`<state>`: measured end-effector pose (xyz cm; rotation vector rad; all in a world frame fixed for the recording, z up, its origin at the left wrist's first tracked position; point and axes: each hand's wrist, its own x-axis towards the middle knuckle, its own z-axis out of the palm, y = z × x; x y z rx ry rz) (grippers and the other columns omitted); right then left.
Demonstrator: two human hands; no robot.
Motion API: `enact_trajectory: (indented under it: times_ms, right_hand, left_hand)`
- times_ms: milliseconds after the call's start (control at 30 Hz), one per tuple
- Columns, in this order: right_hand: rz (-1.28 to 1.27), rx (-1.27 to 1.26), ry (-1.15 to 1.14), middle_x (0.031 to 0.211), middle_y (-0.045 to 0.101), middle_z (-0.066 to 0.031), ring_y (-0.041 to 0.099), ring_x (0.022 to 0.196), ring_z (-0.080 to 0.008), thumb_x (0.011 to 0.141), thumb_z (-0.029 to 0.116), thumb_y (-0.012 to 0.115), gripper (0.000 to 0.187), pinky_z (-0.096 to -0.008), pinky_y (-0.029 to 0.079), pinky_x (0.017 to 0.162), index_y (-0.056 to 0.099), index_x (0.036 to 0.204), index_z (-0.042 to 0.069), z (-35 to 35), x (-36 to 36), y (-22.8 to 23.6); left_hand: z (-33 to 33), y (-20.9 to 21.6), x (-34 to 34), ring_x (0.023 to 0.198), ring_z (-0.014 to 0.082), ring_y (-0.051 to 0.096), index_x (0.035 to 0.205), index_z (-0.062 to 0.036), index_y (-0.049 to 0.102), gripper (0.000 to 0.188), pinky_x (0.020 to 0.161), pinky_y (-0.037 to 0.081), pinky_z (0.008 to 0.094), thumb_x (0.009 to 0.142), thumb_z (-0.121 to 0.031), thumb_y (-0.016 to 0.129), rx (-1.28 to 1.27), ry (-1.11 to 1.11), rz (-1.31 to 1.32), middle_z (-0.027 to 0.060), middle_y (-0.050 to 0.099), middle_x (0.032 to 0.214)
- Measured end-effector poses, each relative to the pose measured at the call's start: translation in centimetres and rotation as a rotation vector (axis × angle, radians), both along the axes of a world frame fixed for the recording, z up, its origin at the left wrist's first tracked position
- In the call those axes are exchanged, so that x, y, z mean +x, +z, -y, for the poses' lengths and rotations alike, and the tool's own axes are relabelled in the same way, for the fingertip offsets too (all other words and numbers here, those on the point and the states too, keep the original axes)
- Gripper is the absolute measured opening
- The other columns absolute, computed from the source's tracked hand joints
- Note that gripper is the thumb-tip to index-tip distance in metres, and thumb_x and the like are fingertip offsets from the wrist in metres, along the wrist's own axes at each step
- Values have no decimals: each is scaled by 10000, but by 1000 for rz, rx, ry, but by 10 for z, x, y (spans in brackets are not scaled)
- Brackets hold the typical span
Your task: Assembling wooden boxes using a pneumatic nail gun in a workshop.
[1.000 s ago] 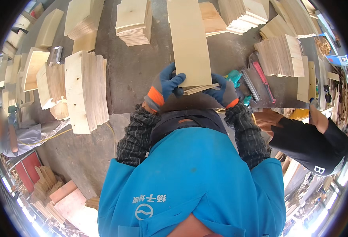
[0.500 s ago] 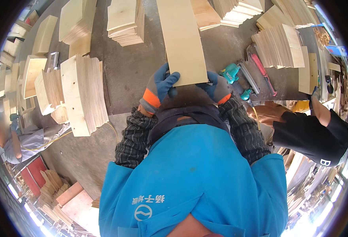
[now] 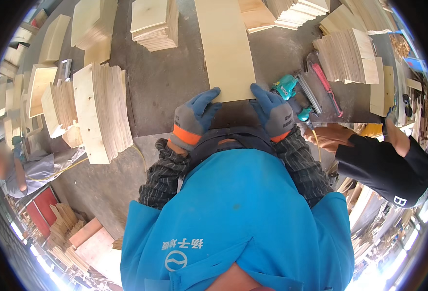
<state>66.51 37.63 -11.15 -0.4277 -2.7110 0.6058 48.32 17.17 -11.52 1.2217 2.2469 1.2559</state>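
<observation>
Since before, our plywood panel (image 3: 225, 46) slid toward 12 o'clock; left hand (image 3: 193, 119) and right hand (image 3: 273, 111) grip its near edge.

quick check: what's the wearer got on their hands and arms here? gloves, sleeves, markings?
Both the left hand and the right hand wear grey knit gloves with blue coated fingers and palms and an orange band at the cuff. The forearms are covered by dark checked sleeves, which emerge from a bright blue apron or vest bearing a white printed emblem. No bare parts show on either hand.
</observation>
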Motion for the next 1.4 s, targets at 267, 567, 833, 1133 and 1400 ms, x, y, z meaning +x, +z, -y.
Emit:
enact_trajectory:
  times_ms: [267,567,833,1133,1400]
  right_hand:
    - [-41,52,67,1169,772,-193,750,966,-400,965,86,707,415,-479,607,811,692,1379,66,-8,-1,-8]
    - [11,-224,64,1181,793,-204,793,1053,-340,896,38,822,354,-401,639,907,762,1245,23,-24,-8,-5]
    - [19,-162,100,1146,790,-219,787,996,-372,918,39,797,349,-412,633,855,748,1264,29,-22,-8,0]
    - [62,-64,57,1109,784,-234,776,1000,-396,933,29,762,355,-443,625,864,734,1287,15,-14,-8,5]
    - [74,-90,65,1152,781,-238,781,1035,-374,931,38,782,375,-406,623,895,737,1301,2,-14,-5,4]
  left_hand:
    - [-1,-16,1,964,330,799,1214,-65,783,305,826,655,379,916,-116,827,100,-1,-157,164,804,1128]
    - [-2,-17,-2,951,305,810,1185,-66,805,290,823,657,353,899,-92,847,121,-16,-133,154,813,1117]
    - [-2,-28,2,952,302,809,1154,-60,804,242,829,662,365,913,-64,827,234,0,-82,150,814,1102]
    - [-4,-27,1,898,308,805,1098,-63,812,198,781,660,366,902,-69,834,221,-6,-175,137,815,1066]
    - [-3,-32,-4,843,296,791,1091,-83,807,208,743,642,377,888,-102,850,282,-45,-244,101,811,1031]
